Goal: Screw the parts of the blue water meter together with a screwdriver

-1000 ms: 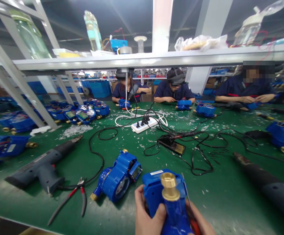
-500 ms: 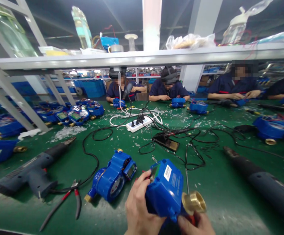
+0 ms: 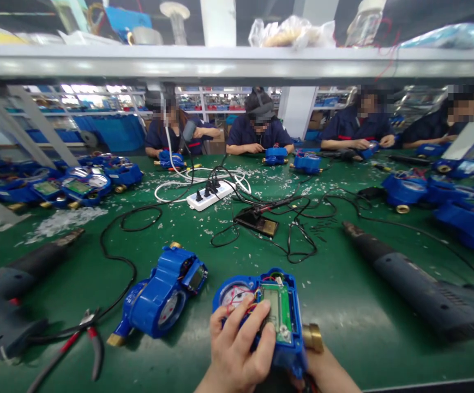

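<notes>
A blue water meter (image 3: 295,327) lies tilted toward me, its round dial, wires, green circuit board and small display facing up. My left hand (image 3: 240,344) grips it from the left, fingers across the wires and the display's edge. From the right, my right hand (image 3: 329,371) reaches under the meter, below the brass threaded end (image 3: 313,337). Its fingers are mostly hidden; part of a dark and red screwdriver handle (image 3: 310,384) shows there. Left of my hands, a second blue water meter (image 3: 159,297) rests on the green bench.
Pliers (image 3: 73,341) and a heat gun (image 3: 7,295) lie at left, another heat gun (image 3: 408,284) at right. Beyond are a soldering iron stand (image 3: 257,221), cables and a white power strip (image 3: 210,196). Several co-workers sit opposite. A shelf (image 3: 220,63) crosses above.
The water meter has turned over from its labelled side to its display side. My left hand has shifted onto that face, and my right hand has gone farther underneath. The view has shifted.
</notes>
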Tool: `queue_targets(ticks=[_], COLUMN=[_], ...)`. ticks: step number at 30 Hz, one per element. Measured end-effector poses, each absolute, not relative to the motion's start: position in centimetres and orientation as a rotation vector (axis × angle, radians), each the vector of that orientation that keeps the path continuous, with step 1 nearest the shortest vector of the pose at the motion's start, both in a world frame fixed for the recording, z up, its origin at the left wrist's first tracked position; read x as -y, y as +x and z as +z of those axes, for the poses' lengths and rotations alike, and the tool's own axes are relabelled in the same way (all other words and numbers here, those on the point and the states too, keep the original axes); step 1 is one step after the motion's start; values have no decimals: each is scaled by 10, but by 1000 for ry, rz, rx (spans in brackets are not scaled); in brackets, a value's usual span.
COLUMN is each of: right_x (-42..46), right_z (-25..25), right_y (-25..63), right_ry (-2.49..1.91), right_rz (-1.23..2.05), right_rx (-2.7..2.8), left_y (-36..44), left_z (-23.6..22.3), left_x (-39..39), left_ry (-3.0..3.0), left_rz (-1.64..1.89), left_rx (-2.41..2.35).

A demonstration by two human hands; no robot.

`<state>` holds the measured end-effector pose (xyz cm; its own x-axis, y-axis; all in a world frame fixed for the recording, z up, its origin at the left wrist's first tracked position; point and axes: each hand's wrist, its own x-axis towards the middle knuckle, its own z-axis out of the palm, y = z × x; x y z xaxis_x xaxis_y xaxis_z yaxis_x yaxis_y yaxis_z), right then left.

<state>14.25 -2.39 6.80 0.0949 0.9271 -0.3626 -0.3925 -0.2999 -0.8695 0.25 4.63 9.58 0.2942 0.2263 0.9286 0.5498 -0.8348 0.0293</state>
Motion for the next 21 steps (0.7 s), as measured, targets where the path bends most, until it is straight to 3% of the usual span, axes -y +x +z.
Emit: queue_targets(ticks=[6,10,15,21], right_x=[38,53,63,59], right_z=[69,86,135,162], right_y=[166,192,203,214], right_ry=[-1214,-1339,-1605,-1449], right_rz=[1515,1207,911,1080], right_rx=[393,312,606,654], left_y=[9,11,13,10], left_z=[93,91,92,95], left_x=[-41,-42,-42,-49], left_ry=[-2277,-2277,-2322,-2397], left_rz=[-1598,-1589,-1532,-1473], left_rx=[658,681,668,709])
